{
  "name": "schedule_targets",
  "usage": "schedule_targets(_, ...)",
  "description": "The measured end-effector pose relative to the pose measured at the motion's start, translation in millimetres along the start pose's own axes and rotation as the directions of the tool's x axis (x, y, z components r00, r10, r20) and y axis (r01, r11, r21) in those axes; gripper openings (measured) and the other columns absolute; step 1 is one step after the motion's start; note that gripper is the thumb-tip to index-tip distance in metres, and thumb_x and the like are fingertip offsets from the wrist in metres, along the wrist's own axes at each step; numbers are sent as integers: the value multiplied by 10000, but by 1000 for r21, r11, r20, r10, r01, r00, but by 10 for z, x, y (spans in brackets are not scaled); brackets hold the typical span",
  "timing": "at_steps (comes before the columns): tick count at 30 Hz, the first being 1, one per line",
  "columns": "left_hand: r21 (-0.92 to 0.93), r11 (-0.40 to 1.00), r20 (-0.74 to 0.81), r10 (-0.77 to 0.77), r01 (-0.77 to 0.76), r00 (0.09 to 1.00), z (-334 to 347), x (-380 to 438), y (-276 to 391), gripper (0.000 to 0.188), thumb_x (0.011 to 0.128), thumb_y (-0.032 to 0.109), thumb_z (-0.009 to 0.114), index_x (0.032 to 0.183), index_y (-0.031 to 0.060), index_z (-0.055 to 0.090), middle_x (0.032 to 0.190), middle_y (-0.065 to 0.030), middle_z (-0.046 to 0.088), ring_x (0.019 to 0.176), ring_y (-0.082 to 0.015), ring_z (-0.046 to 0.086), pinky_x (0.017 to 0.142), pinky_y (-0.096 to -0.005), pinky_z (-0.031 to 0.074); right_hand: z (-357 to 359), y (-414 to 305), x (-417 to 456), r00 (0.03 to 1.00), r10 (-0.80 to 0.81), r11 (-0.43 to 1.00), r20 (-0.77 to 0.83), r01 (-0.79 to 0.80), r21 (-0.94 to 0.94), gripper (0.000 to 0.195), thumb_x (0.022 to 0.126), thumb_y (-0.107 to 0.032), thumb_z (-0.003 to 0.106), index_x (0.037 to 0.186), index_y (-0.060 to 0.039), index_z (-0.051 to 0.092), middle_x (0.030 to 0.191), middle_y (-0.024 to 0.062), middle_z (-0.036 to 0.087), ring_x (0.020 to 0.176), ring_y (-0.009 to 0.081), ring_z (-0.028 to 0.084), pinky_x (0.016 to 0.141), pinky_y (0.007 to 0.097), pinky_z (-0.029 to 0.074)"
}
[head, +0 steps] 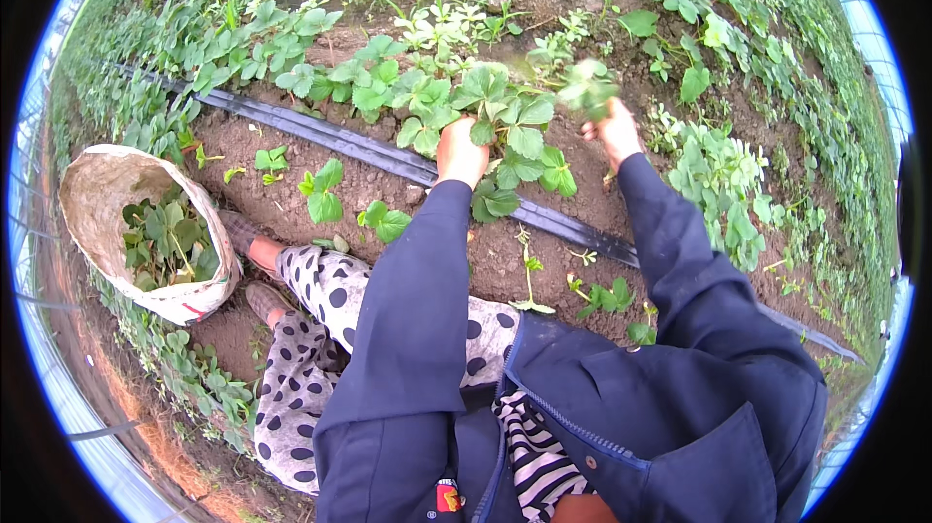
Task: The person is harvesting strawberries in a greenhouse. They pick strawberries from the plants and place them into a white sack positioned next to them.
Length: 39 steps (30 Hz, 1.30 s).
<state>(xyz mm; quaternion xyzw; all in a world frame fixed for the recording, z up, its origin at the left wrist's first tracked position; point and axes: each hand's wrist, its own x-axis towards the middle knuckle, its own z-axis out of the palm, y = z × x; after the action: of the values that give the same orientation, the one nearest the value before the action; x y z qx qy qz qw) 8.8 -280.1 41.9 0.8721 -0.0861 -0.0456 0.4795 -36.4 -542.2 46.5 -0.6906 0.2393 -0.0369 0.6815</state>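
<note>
Reaching out over the soil bed, my left hand [464, 150] is closed around a bunch of strawberry plants [526, 139]. Toothed green leaves spread out above and to the right of that fist, and the gripped stems are hidden. To its right, my right hand [617, 134] has its fingers closed on a small leafy sprig [588, 90], which is blurred. Beneath the left hand runs a black drip tape [342, 139], partly covered by the leaves. Small strawberry seedlings [325, 192] stand in the soil on the near side of the tape.
A white woven sack [138, 159], its mouth open, stands at the left with cut leafy plants [171, 232] inside. Low pale-green weeds [448, 28] grow beyond my hands. Dense leafy rows [823, 79] line the right side. My shoes [266, 302] rest beside the sack.
</note>
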Motion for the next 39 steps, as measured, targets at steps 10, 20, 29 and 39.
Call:
schedule_targets(10,-45,997,16,-55,56,998,-52,16,42,136,755,125,644,825,9,664,822,-202,649,798,-345,628,719,-393,477,58,95,104,996,-6,996,86,-1,84,151,914,-68,515,1060,-32,499,788,41,544,626,124,550,521,260,475)
schedule_targets(20,-55,998,-164,-1,-8,986,125,47,-173,242,780,218,641,934,33,656,889,-183,659,858,-357,622,758,-381,476,630,86,-173,939,-52,988,340,98,-122,230,811,-40,615,1035,-9,576,877,51,601,718,129,557,614,273,467)
schedule_targets(29,75,997,21,-15,13,1000,57,20,-252,261,772,295,653,887,62,672,871,-194,651,839,-378,610,745,-423,470,793,88,-289,973,-27,999,228,32,-21,188,771,71,530,929,-18,579,769,35,595,656,114,553,523,277,426)
schedule_targets(39,37,998,30,-58,57,998,-44,-30,18,190,751,195,638,826,22,662,826,-217,638,827,-405,604,714,-423,473,696,150,-187,855,-232,759,464,457,-463,354,759,-84,661,1099,-12,589,1029,153,650,955,254,619,824,353,473)
